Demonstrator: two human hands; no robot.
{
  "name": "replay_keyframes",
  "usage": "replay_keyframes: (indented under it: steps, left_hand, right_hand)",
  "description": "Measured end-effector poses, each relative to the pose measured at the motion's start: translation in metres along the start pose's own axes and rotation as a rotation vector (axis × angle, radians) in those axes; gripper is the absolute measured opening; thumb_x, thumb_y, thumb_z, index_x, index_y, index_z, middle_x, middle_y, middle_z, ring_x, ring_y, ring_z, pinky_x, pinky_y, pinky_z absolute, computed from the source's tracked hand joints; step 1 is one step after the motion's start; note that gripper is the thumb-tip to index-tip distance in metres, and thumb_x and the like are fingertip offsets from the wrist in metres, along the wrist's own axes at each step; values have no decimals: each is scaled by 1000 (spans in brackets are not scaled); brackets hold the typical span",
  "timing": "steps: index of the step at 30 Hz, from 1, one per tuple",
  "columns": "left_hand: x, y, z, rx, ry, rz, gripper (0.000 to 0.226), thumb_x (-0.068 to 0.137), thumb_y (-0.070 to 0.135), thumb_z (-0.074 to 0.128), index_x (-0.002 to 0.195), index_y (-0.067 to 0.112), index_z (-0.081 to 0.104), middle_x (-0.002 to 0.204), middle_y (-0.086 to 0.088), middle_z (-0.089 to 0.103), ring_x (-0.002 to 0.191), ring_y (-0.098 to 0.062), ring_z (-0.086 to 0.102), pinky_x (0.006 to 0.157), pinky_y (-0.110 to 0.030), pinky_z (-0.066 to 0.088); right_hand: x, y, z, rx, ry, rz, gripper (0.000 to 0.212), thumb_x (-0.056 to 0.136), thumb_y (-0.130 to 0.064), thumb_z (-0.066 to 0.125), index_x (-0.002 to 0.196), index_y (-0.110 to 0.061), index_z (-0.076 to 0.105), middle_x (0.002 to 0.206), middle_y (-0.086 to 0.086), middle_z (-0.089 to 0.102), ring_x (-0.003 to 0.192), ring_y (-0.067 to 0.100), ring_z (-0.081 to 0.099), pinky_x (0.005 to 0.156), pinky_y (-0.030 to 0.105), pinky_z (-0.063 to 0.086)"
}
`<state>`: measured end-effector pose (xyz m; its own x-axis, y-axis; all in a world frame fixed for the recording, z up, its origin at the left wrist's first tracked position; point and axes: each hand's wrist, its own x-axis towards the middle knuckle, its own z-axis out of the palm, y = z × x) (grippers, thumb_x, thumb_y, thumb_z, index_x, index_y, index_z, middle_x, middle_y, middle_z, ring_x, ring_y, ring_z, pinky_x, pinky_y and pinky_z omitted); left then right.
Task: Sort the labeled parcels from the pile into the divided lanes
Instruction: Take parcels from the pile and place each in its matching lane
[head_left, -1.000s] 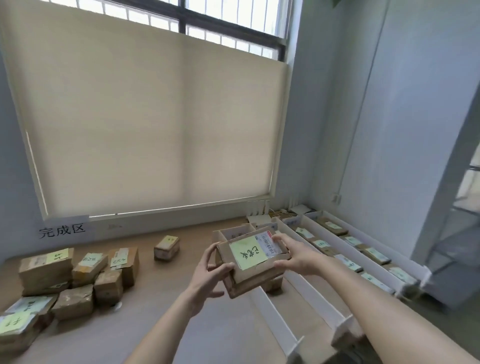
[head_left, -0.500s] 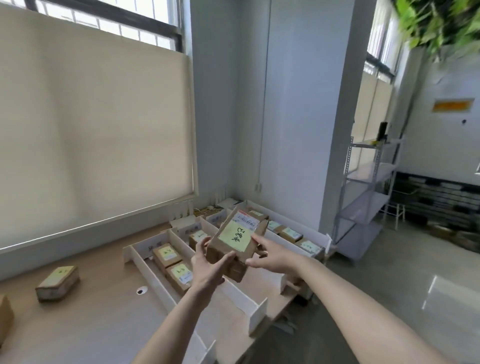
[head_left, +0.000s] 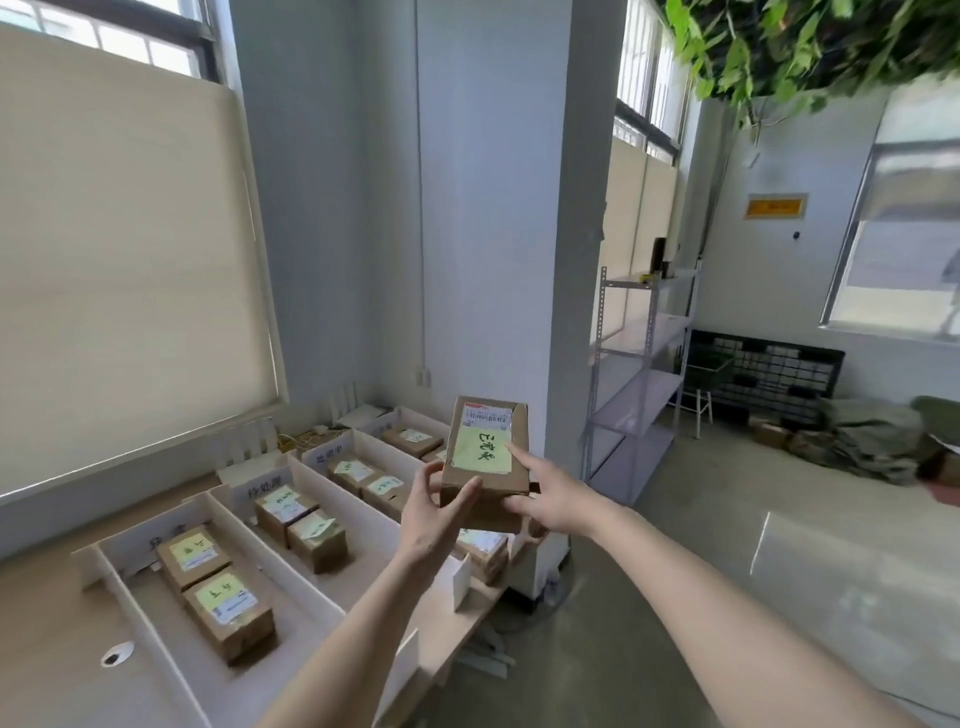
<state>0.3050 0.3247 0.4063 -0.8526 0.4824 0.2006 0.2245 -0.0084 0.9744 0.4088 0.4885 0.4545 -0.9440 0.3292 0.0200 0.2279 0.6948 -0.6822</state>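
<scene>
- The cardboard parcel (head_left: 485, 457) has turned since half a second ago: it was tilted cornerwise then, and now it stands with its long side running away from the person, the yellow note (head_left: 480, 450) facing up and the white shipping label (head_left: 487, 417) at the far end.
- The left hand (head_left: 434, 512) grasps the parcel's near left corner, thumb on the side and fingers curled against the front edge; it sat lower under the box before.
- The right hand (head_left: 550, 496) holds the right side, its forefinger stretched onto the edge of the note and the other fingers curled beneath; earlier it lay flatter along the top.
- The view has swung further right, so the grey shelf rack (head_left: 641, 374) and the hanging green leaves (head_left: 810, 47) now fill more of the scene.
- The parcel is in the air above the right-hand lanes, just in front of the white pillar (head_left: 519, 208).
- Below and left of the left hand lie the divided lanes (head_left: 306, 558) on the counter (head_left: 47, 644), with white dividers and parcels already in them: two in the far-left lane (head_left: 215, 582), two in the next (head_left: 301, 522), more beyond.
- A parcel (head_left: 483, 551) lies directly beneath both hands, partly hidden by them.
- To the right of the right hand, well apart, a heap of dark bags (head_left: 872, 441) lies on the floor.
</scene>
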Motion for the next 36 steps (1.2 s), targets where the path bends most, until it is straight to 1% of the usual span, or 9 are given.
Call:
replay_keyframes:
  steps: [4, 8, 11, 15, 17, 21, 27, 30, 36]
  left_hand:
    - [38, -7, 42, -6, -12, 30, 61, 75, 47, 83, 123, 32, 48, 115, 10, 63, 107, -12, 64, 94, -41, 56]
    - [89, -24, 81, 16, -88, 53, 80, 76, 44, 82, 144, 32, 42, 130, 7, 56, 118, -15, 58, 98, -41, 54]
    - [138, -44, 105, 39, -98, 66, 86, 73, 52, 82, 147, 30, 43, 141, 5, 54, 125, -13, 54, 104, -38, 49]
    - [212, -51, 134, 59, -115, 54, 83, 77, 49, 79, 149, 26, 42, 138, 5, 54, 121, -15, 55, 95, -31, 53]
    - [253, -52, 142, 53, -111, 54, 83, 77, 47, 79, 149, 26, 43, 135, 5, 54, 119, -16, 56, 92, -30, 53]
    - [334, -57, 151, 102, -79, 84, 82, 77, 48, 81, 148, 26, 45, 137, 3, 57, 119, -19, 58, 99, -40, 52]
    - [427, -70, 145, 192, -9, 107, 84, 74, 52, 81, 147, 27, 47, 134, 4, 61, 112, -20, 64, 93, -44, 56]
    - [468, -82, 137, 224, 23, 105, 88, 71, 56, 81, 147, 28, 47, 131, 2, 63, 110, -19, 65, 91, -44, 57]
    - [537, -118, 118, 275, 70, 52, 83, 79, 48, 78, 150, 27, 41, 137, 3, 56, 115, -16, 61, 94, -40, 56]
  right_hand:
    - [24, 35, -29, 16, 30, 10, 81, 95, -14, 69, 161, -28, 23, 157, -6, 39, 139, 14, 45, 109, 17, 34]
    - [63, 75, -56, 8, 25, 40, 80, 96, -13, 69, 160, -33, 25, 159, -6, 39, 140, 14, 44, 111, 19, 32]
    - [104, 101, -74, -2, 1, 70, 79, 97, -12, 66, 161, -33, 23, 156, -6, 42, 137, 13, 46, 105, 15, 32]
    - [178, 127, -103, -35, -23, 97, 80, 99, -15, 65, 161, -36, 19, 159, -4, 39, 141, 17, 43, 117, 29, 33]
    - [219, 133, -118, -51, -44, 101, 79, 100, -16, 63, 162, -34, 17, 161, -5, 35, 144, 17, 39, 113, 27, 32]
    - [298, 141, -142, -98, -49, 82, 79, 100, -12, 62, 162, -28, 17, 162, -1, 33, 141, 16, 41, 103, 17, 29]
    - [398, 147, -154, -165, -36, 51, 80, 97, -16, 67, 162, -28, 21, 159, 1, 39, 140, 22, 44, 114, 31, 33]
    - [450, 153, -153, -176, -69, 16, 81, 97, -17, 67, 162, -30, 21, 160, 2, 38, 140, 23, 44, 114, 33, 35]
    - [554, 166, -137, -204, -174, -47, 82, 96, -20, 68, 162, -31, 20, 160, 2, 37, 141, 24, 43, 116, 36, 34]
